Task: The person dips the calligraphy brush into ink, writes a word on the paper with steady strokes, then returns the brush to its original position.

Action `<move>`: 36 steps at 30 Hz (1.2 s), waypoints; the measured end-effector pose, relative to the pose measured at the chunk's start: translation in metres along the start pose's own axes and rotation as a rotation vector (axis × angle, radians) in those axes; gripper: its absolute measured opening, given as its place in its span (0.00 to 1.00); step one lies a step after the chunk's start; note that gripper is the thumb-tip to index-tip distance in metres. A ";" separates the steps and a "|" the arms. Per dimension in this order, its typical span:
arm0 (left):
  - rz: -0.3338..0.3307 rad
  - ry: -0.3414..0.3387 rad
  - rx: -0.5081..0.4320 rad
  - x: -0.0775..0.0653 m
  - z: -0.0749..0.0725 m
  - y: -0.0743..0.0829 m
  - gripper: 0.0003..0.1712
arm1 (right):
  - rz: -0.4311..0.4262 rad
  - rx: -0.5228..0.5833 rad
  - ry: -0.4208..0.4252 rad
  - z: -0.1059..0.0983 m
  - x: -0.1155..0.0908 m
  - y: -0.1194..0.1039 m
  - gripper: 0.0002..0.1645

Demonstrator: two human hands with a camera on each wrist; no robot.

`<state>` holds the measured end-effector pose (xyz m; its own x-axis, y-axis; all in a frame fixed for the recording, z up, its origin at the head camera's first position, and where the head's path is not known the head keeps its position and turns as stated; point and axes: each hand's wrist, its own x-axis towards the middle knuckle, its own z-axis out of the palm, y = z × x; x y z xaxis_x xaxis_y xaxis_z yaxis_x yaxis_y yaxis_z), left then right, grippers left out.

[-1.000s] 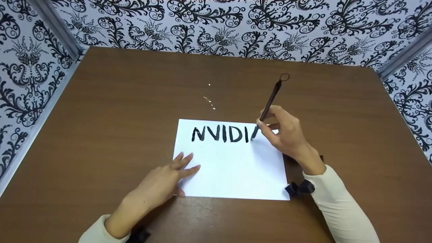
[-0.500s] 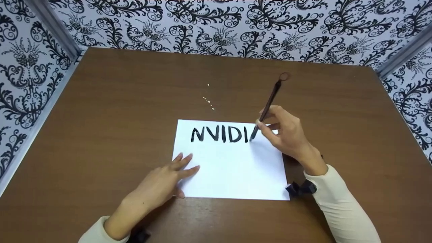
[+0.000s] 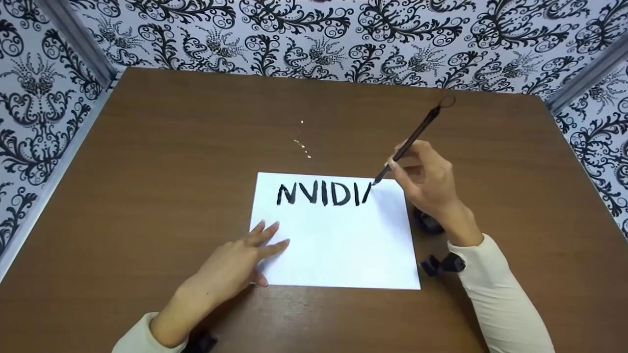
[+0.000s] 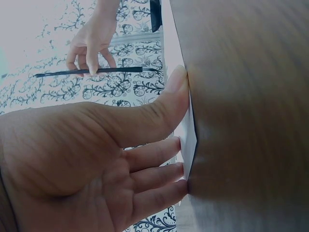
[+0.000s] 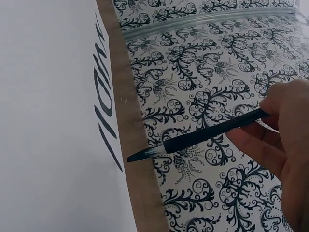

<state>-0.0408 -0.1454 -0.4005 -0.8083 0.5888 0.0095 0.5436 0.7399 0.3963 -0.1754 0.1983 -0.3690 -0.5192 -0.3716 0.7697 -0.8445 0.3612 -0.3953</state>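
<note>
A white sheet of paper (image 3: pixel 338 245) lies on the brown table, with bold black brush letters (image 3: pixel 314 193) reading NVIDI and a slanted stroke (image 3: pixel 367 193) after them. My right hand (image 3: pixel 434 184) pinches a dark calligraphy brush (image 3: pixel 417 131) with a hanging loop at its top end. The brush leans to the upper right, its dark tip close to the top of the slanted stroke. In the right wrist view the brush (image 5: pixel 193 139) shows pale bristles darkened at the point. My left hand (image 3: pixel 233 267) rests spread on the paper's lower left edge, thumb at the near edge.
A dark round object (image 3: pixel 428 221) stands beside the paper, partly hidden under the right wrist. Small light specks (image 3: pixel 302 146) lie on the table (image 3: pixel 171 171) beyond the sheet. Black-and-white patterned walls (image 3: pixel 294 39) border the table at the back and sides.
My right hand and the brush have moved up and to the right, and the brush leans more. The slanted stroke after the last I now shows in full. The left hand stays put.
</note>
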 end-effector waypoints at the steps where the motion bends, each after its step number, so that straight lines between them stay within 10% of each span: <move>1: -0.001 0.000 -0.002 0.000 0.000 0.000 0.42 | -0.004 -0.003 0.003 0.000 0.000 0.001 0.21; 36: -0.002 0.013 -0.028 0.000 0.002 0.000 0.42 | -0.014 -0.007 -0.026 0.004 -0.004 0.012 0.19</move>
<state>-0.0404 -0.1443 -0.4024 -0.8121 0.5831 0.0209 0.5358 0.7312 0.4222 -0.1839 0.2009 -0.3784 -0.5110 -0.3984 0.7616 -0.8506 0.3623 -0.3811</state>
